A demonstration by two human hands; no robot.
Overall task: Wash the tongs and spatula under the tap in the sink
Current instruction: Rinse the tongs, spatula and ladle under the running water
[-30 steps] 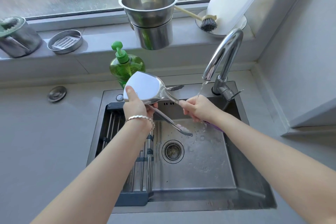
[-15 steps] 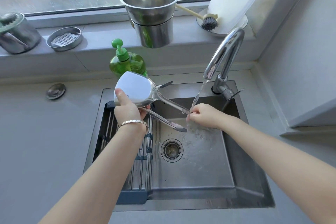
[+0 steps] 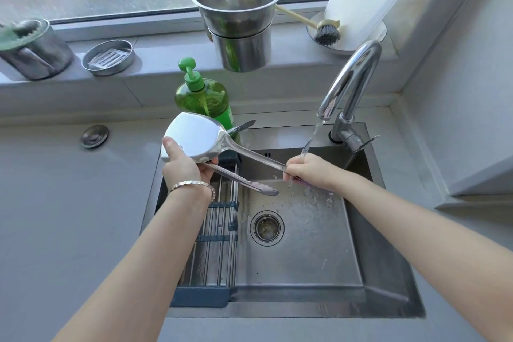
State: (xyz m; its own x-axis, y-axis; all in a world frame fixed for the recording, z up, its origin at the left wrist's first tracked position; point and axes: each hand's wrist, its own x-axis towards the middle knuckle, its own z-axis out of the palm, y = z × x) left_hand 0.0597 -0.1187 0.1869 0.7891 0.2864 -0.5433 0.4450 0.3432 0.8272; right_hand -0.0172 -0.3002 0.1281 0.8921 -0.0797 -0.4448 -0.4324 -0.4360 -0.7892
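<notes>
Over the steel sink [image 3: 383,266], my left hand [image 3: 184,166] grips the wide blade of a steel spatula [image 3: 200,137] together with steel tongs [image 3: 244,182], whose tip points down toward the basin. My right hand [image 3: 311,171] is curled round the spatula's handle end, right under the thin stream of water from the chrome tap [image 3: 349,83]. A bit of purple shows under my right hand; I cannot tell what it is.
A green soap bottle [image 3: 205,97] stands behind the spatula. A rolling drying rack [image 3: 219,241] covers the sink's left part. On the sill are stacked steel pots [image 3: 238,22], a dish brush [image 3: 324,30], a round steel dish [image 3: 108,57] and a steel container [image 3: 33,47].
My left hand has shifted the spatula blade and tongs slightly left. My right hand slid down along the handle and stays under the running water.
</notes>
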